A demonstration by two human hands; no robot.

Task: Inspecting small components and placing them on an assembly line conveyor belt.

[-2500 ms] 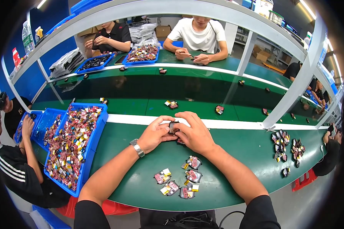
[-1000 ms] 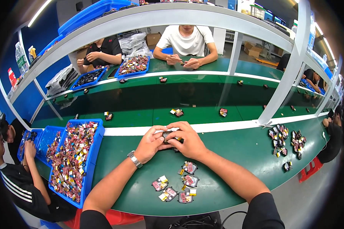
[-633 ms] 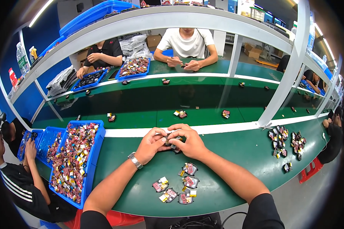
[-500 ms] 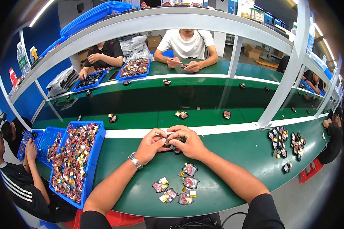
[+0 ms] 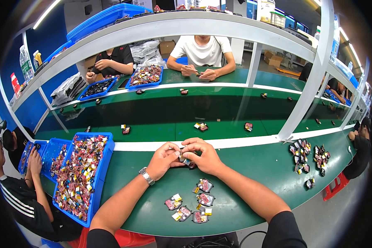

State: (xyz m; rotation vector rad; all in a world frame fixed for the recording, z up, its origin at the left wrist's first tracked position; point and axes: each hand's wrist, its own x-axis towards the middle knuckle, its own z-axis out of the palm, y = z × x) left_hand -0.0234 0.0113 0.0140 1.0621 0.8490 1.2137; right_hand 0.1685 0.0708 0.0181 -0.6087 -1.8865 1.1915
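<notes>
Fingertips of the left hand [image 5: 163, 159] and the right hand [image 5: 203, 156] meet over a small dark component [image 5: 185, 158], pinched between them just above the green bench top [image 5: 252, 173]; each hand is curled round it, grasping, and the piece lies at the centre of the view. Compared with the frame half a second earlier, the hands keep the same joined pose at the same spot, and the finished pieces have not shifted. A metal wristwatch [image 5: 146, 176] sits on the left wrist.

At 6 o'clock from the hands lies a cluster of small packaged parts [image 5: 191, 203], well apart from the fingers. At 9 o'clock stands a blue tray [image 5: 100, 177] heaped with mixed coloured parts. At 3 o'clock, near the bench edge, rest two further groups of parts [image 5: 309, 153].

Most of the held component is hidden by the fingers; its shape cannot be made out.

A white stripe [image 5: 235, 142] runs along the bench. At 12 o'clock, beyond a white shelf frame [image 5: 256, 58], a person in a white shirt [image 5: 202, 51] and a person in a black shirt [image 5: 113, 60] work at the far side.
</notes>
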